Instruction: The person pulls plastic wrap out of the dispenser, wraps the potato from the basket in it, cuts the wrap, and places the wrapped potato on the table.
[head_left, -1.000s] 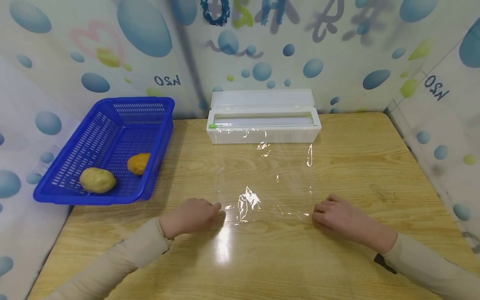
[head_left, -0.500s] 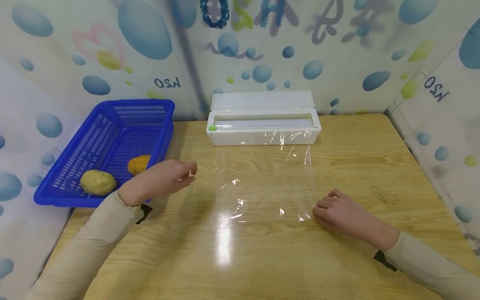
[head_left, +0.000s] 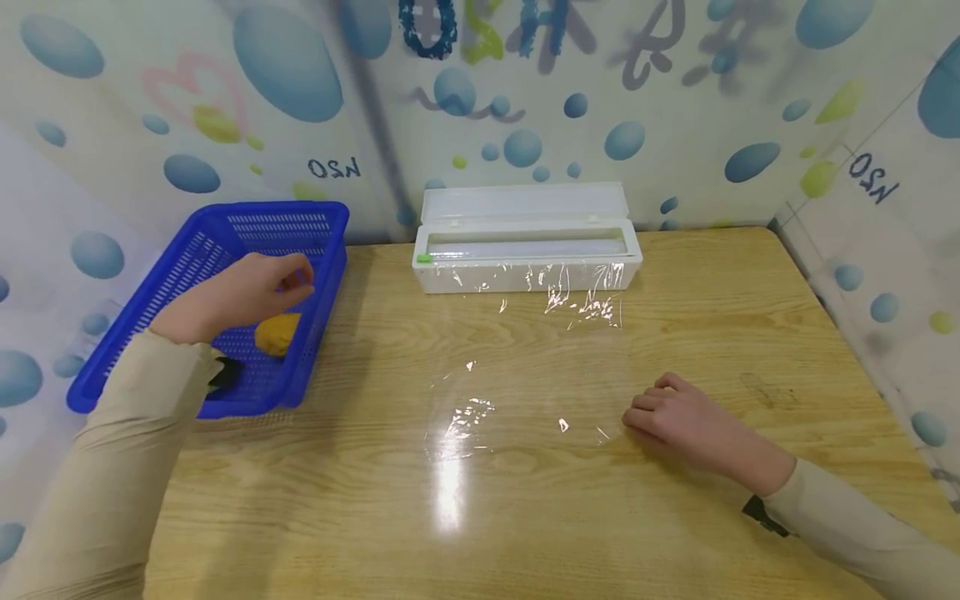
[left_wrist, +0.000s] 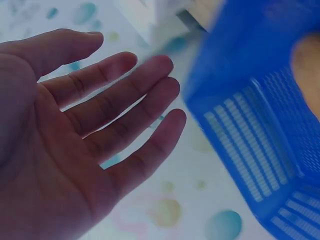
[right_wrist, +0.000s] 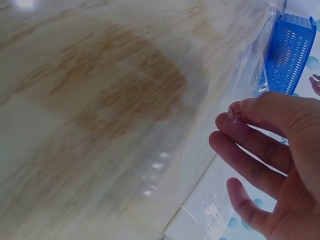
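Left hand (head_left: 243,292) is now shifted over basket (head_left: 318,333), fingers apart, so film (head_left: 472,408) is pinched by right hand (head_left: 678,421) alone.

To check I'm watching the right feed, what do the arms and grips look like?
Left sleeve and right sleeve are long, beige and creased, with a dark piece showing near the end of each. Left grip and right grip are bare, ungloved hands.

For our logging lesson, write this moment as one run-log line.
left hand: empty, over basket | right hand: pinching film | film: runs from box | lid: raised
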